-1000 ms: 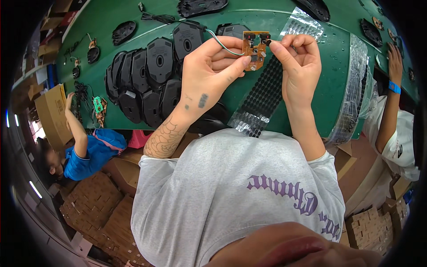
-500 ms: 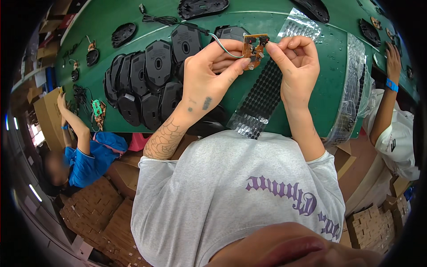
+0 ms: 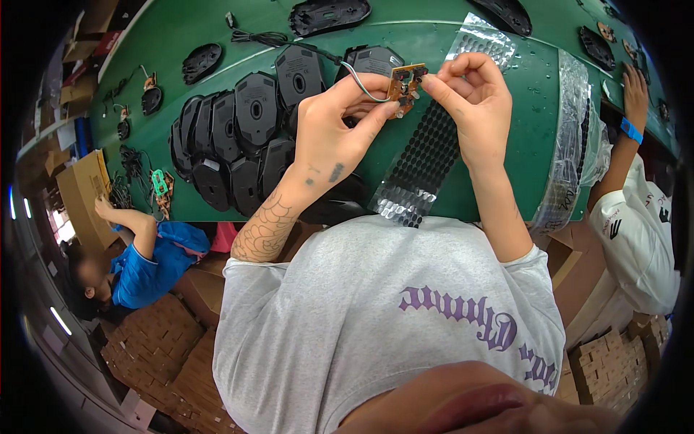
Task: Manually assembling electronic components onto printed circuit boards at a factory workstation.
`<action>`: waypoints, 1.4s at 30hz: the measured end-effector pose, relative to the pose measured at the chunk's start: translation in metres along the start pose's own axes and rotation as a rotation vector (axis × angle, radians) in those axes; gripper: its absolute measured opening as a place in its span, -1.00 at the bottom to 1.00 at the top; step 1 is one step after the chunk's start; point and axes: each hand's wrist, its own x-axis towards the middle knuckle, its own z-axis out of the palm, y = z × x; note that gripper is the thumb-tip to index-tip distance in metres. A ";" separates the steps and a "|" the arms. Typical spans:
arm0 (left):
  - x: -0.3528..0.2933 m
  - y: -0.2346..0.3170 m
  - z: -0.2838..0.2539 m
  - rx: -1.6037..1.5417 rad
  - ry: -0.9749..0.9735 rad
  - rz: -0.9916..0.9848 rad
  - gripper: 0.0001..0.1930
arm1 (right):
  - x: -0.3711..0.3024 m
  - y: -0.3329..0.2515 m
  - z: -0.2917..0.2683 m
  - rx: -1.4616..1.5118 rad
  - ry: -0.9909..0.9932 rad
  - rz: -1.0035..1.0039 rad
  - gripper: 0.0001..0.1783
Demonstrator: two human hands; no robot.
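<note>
A small brown circuit board [image 3: 406,85] with black parts is held up over the green table in front of my chest. My left hand [image 3: 329,126] grips its left side between thumb and fingers. From that side a thin white-and-green wire [image 3: 354,72] runs to a black cable [image 3: 271,34] lying on the table. My right hand [image 3: 483,108] is closed, with its thumb tip and fingers against the board's upper right edge. Whether a tiny part lies between those fingertips is hidden. Below the board runs a clear sheet of round black pads [image 3: 426,145].
Several black computer mouse shells [image 3: 257,108] lie in overlapping rows at left. More shell halves [image 3: 329,16] sit farther back. Plastic-wrapped sheets [image 3: 567,137] lie at right. Co-workers sit on both sides: one in a blue shirt [image 3: 148,267], another with an arm [image 3: 635,108] on the table.
The board has tilted and shifted slightly down and left with both hands. At left, the co-worker's arm has lowered.
</note>
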 end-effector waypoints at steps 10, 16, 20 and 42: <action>0.018 0.018 -0.009 -0.046 -0.165 -0.067 -0.69 | 0.002 0.004 -0.013 0.017 -0.118 0.051 -0.84; 0.066 0.017 0.000 0.323 -0.338 0.093 -0.72 | 0.037 -0.014 -0.048 0.063 0.099 -0.034 -0.82; 0.112 -0.008 0.047 0.543 -0.404 0.485 -0.81 | 0.065 0.000 -0.073 0.121 0.189 -0.038 -0.80; 0.161 -0.023 0.087 0.518 -0.310 0.373 -0.89 | 0.074 0.013 -0.087 0.160 0.342 -0.047 -0.81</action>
